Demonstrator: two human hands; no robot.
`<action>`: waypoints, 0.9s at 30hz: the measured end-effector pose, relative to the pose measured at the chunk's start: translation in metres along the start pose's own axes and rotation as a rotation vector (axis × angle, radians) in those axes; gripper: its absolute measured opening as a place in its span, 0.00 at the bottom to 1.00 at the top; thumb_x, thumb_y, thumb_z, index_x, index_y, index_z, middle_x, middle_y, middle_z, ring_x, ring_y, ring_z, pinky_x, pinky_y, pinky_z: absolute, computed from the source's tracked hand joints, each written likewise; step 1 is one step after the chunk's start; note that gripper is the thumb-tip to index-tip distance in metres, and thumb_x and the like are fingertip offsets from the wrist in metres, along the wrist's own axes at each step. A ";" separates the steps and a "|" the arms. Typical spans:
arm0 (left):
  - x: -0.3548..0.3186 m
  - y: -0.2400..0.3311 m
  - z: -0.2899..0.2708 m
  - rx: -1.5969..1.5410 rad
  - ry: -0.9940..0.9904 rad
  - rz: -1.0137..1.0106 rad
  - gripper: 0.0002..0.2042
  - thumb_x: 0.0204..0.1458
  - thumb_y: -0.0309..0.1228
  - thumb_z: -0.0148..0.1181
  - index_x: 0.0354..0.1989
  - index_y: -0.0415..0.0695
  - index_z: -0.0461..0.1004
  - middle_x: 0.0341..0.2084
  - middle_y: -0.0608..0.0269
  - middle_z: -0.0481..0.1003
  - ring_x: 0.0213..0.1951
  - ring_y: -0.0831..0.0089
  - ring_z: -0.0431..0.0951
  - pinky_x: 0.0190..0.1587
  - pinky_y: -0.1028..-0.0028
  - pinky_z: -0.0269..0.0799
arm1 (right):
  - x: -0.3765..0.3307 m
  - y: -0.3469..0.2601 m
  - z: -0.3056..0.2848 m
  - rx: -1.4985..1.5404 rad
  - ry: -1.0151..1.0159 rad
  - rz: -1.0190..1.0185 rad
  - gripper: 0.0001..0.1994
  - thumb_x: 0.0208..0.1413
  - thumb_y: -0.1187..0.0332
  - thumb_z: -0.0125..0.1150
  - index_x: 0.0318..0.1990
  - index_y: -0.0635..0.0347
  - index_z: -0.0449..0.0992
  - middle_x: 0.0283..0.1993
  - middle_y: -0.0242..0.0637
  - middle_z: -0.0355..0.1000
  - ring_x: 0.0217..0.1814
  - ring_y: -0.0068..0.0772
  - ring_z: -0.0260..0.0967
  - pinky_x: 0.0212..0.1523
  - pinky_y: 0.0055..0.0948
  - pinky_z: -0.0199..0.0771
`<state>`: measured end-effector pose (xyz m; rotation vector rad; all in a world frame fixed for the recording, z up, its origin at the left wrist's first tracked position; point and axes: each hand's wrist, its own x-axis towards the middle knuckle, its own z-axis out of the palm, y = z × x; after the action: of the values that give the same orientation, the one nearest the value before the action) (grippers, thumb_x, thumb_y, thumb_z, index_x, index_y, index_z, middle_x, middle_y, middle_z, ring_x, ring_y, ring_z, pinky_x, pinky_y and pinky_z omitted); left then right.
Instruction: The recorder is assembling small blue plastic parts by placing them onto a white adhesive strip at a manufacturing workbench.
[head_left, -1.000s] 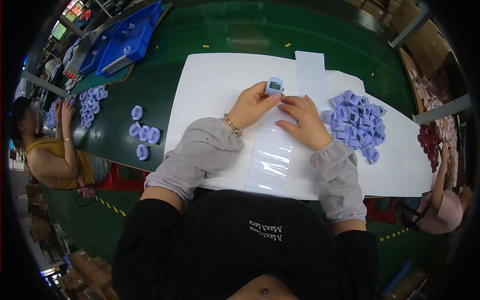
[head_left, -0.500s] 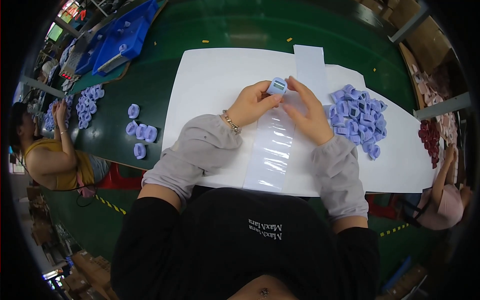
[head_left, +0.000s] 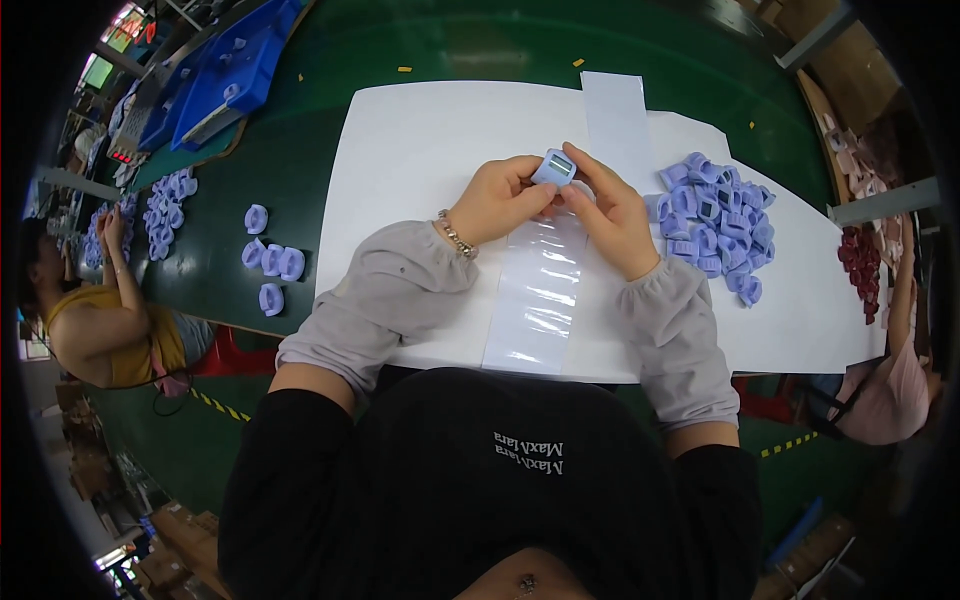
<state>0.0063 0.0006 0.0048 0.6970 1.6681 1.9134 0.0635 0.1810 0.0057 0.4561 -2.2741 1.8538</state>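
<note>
Over the white sheet [head_left: 420, 140], a light-blue digital watch [head_left: 556, 168] with a small rectangular display is held up between my hands. My left hand [head_left: 498, 202] pinches its left side, with the thumb near the lower edge. On the right, my right hand [head_left: 618, 222] closes its fingertips and thumb on the same watch. Its strap is mostly hidden by my fingers. Beneath my hands runs a strip of shiny clear film pieces [head_left: 533, 300] on a pale backing. A heap of similar light-blue watches [head_left: 708, 225] lies right of my right hand.
Several loose watches [head_left: 272, 260] sit on the green table left of the sheet. A pale blank strip [head_left: 615, 120] lies beyond my hands. Blue trays [head_left: 225, 85] stand far left. One person [head_left: 110, 310] works at left, another [head_left: 885, 390] at right beside dark-red pieces [head_left: 860, 265].
My right hand's fingers, apart beside the watch before, have closed onto it. The watch has tilted slightly. The whole view has shifted a little.
</note>
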 end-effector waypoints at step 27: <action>0.003 -0.005 0.007 -0.109 0.061 0.109 0.13 0.56 0.24 0.52 0.48 0.32 0.69 0.39 0.58 0.74 0.42 0.73 0.76 0.48 0.72 0.73 | 0.003 0.002 0.000 -0.030 0.129 -0.091 0.25 0.51 0.77 0.55 0.60 0.63 0.65 0.55 0.45 0.69 0.58 0.38 0.65 0.58 0.31 0.62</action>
<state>0.0087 0.0084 0.0004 0.7059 1.5764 2.1040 0.0601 0.1812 0.0051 0.4152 -2.1575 1.7498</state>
